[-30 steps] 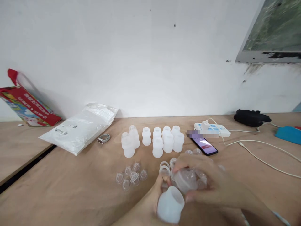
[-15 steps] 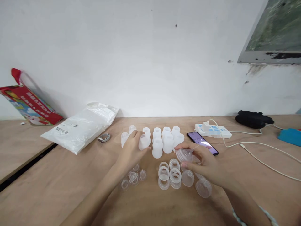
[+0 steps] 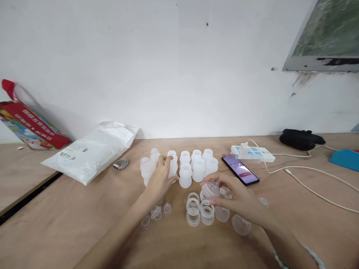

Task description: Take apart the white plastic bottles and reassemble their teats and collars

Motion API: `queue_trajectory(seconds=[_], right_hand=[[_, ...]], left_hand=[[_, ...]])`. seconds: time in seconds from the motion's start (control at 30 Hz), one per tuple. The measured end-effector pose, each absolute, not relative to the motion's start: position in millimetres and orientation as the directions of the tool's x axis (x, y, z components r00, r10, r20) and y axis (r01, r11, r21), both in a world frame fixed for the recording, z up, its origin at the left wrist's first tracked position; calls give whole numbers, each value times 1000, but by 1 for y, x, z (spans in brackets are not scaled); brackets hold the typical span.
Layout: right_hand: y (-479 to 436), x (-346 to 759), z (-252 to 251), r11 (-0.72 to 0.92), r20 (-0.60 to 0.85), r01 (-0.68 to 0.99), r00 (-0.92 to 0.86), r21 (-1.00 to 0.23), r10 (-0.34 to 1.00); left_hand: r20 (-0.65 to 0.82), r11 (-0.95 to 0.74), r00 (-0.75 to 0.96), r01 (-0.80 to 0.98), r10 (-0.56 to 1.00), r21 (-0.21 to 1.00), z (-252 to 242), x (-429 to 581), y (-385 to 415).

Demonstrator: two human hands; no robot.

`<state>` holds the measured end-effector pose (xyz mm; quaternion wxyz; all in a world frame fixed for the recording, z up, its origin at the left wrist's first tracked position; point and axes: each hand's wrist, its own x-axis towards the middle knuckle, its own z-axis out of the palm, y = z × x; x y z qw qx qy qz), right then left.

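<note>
My left hand (image 3: pixel 161 173) is curled round a frosted white bottle (image 3: pixel 172 171) at the left end of the bottle rows; its fingers partly hide the bottle. To that hand's left are white bottles topped with clear domes (image 3: pixel 146 168). My right hand (image 3: pixel 228 190) pinches a clear ridged bottle teat (image 3: pixel 210 189), its tip pointing up and right, in front of the standing white bottles (image 3: pixel 185 175). Below the right hand are stacked translucent rings (image 3: pixel 193 206) and several loose clear domes (image 3: pixel 241 225). Small clear nippled pieces (image 3: pixel 156 213) lie beneath my left forearm.
A lit phone (image 3: pixel 241 171) lies right of the bottles, by a white power strip (image 3: pixel 265 154) with trailing cables. A black pouch (image 3: pixel 301 140) and a blue item (image 3: pixel 346 160) are farther right. Leftward are a bracelet-like band (image 3: pixel 120 164), a white plastic bag (image 3: pixel 92 153) and a red bag (image 3: pixel 36 125).
The bottle at my left hand looked tilted earlier and now looks upright among the rows. My right hand has shifted slightly left with the teat. The whole view has also shifted a little.
</note>
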<state>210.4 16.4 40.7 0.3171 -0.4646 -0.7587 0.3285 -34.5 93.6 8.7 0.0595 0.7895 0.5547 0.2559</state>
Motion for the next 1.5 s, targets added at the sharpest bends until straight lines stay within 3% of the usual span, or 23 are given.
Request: queue_trajectory(seconds=[0.23, 0.33, 0.43, 0.5, 0.67, 0.8, 0.97, 1.07, 1.5], right_hand=[[16, 205, 42, 416, 242, 441, -399, -795, 884], [16, 198, 37, 442, 276, 421, -398, -792, 875], [15, 189, 30, 464, 337, 379, -355, -800, 872], [15, 184, 25, 474, 371, 352, -322, -807, 871], [17, 176, 14, 497, 417, 306, -293, -812, 861], [18, 172, 4, 550, 468, 344, -295, -761, 833], [18, 170, -6, 747, 670, 405, -342, -527, 658], [17, 170, -5, 791, 716, 441, -371, -425, 591], [16, 171, -6, 781, 643, 510, -471, -361, 604]], left_hand=[[419, -402, 229, 827, 879, 393, 24, -38, 69], [336, -448, 298, 621, 894, 643, 33, -27, 41], [119, -257, 435, 274, 893, 927, 30, -13, 19], [81, -132, 499, 66, 863, 989, 22, -6, 12], [-37, 187, 462, -282, 886, 941, 0, 0, 10], [-95, 296, 413, -456, 906, 839, -5, 2, 8], [-83, 281, 405, -460, 910, 842, -6, 3, 11], [-63, 272, 417, -463, 907, 844, -8, 3, 12], [-105, 284, 399, -421, 911, 861, -15, 3, 16]])
